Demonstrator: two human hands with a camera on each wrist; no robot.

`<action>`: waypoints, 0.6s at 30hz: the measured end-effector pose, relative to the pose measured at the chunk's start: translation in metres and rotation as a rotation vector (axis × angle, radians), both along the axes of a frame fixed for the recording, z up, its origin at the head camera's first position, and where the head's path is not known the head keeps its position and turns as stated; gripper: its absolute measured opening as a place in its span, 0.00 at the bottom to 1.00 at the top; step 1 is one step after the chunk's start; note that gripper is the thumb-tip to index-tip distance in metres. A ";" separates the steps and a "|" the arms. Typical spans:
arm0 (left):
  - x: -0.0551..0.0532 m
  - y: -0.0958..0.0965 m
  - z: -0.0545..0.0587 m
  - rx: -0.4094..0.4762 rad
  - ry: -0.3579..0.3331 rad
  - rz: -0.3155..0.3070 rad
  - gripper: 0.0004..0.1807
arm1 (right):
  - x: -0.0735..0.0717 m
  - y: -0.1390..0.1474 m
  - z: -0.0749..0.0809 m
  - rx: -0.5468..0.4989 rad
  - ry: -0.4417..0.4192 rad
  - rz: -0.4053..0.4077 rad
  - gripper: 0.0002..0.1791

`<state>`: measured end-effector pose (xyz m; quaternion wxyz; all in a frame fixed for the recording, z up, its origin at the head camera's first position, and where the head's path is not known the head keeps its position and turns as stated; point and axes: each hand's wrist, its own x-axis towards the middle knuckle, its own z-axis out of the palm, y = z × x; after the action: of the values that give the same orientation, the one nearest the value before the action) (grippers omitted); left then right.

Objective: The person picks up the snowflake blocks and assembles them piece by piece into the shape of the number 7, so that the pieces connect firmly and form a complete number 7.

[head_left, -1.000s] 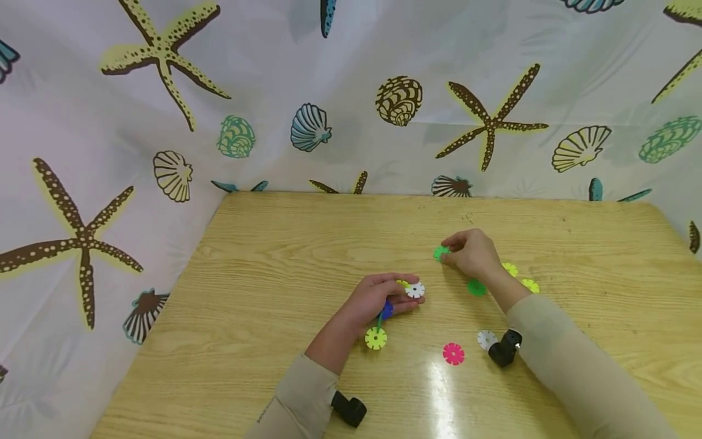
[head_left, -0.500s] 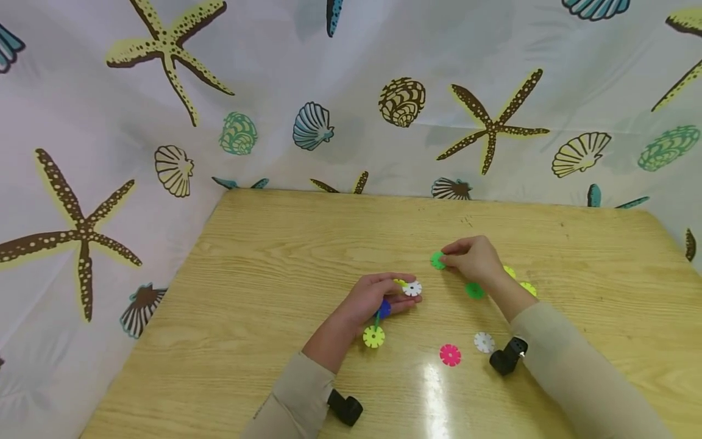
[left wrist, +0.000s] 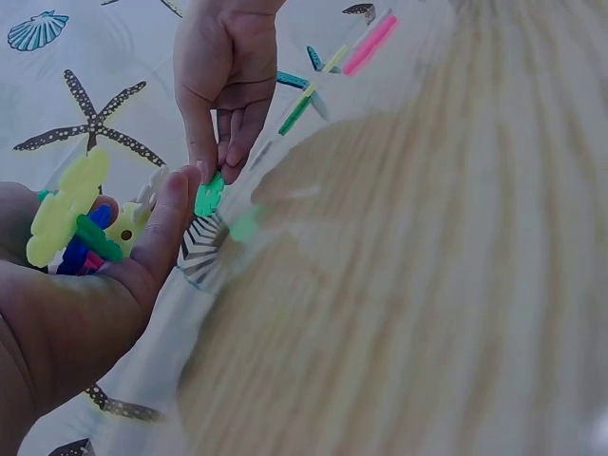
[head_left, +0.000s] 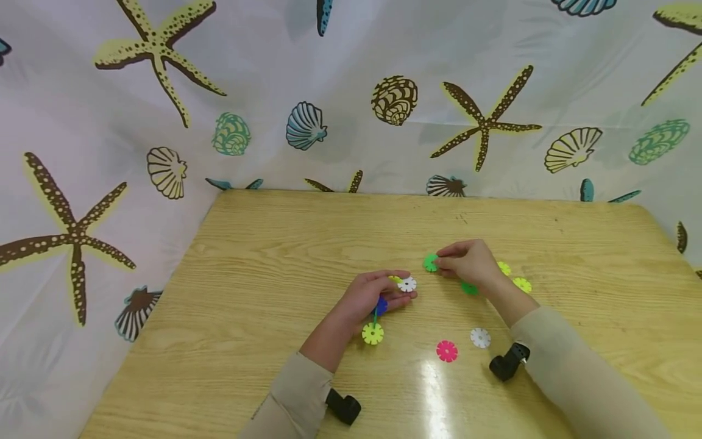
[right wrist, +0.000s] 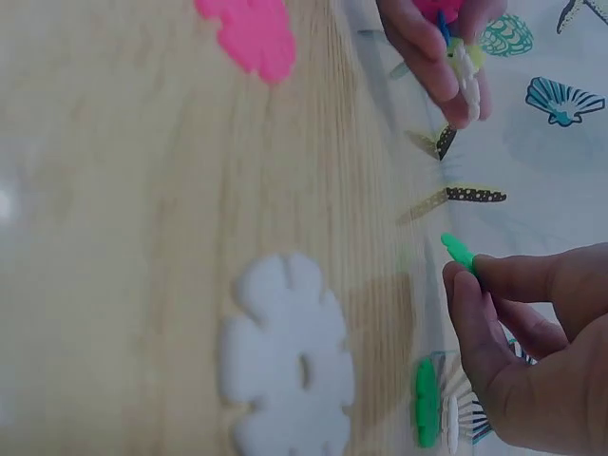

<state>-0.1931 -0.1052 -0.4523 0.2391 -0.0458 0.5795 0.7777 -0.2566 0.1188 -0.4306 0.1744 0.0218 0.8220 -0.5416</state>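
My left hand point(head_left: 363, 297) holds a chain of joined, notched plastic discs. A yellow disc point(head_left: 373, 333) hangs at the chain's near end, with a blue disc point(head_left: 381, 306) by the palm and a white disc point(head_left: 407, 284) at the fingertips. The left wrist view also shows a green disc point(left wrist: 99, 237) and a bit of pink in the chain, partly hidden by the hand. Just to the right, my right hand point(head_left: 473, 265) pinches a single green disc point(head_left: 430, 263) between thumb and fingertips. A small gap separates it from the white disc.
Loose discs lie on the wooden table point(head_left: 263, 268): a pink disc point(head_left: 446, 351) and a white disc point(head_left: 480, 338) nearer me, another green disc point(head_left: 469, 288) and two yellow discs point(head_left: 522, 285) by the right forearm. A patterned curtain point(head_left: 340, 140) borders the back and left.
My right hand has come slightly nearer to me and to the left hand, carrying the green disc. The left hand keeps its hold on the chain almost unmoved. The head view shifts a little.
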 end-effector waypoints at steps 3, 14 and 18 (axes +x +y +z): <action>0.000 0.000 0.001 -0.002 0.008 0.004 0.21 | 0.004 -0.001 0.002 -0.047 -0.014 0.002 0.18; -0.001 -0.001 0.000 0.012 0.018 0.026 0.21 | 0.012 -0.001 0.005 -0.072 0.021 0.020 0.17; -0.001 0.001 0.000 0.019 0.013 0.019 0.21 | 0.015 0.001 0.003 -0.110 0.009 0.033 0.18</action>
<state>-0.1938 -0.1043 -0.4527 0.2282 -0.0440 0.5734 0.7856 -0.2420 0.1200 -0.4280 0.1804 -0.0039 0.7922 -0.5829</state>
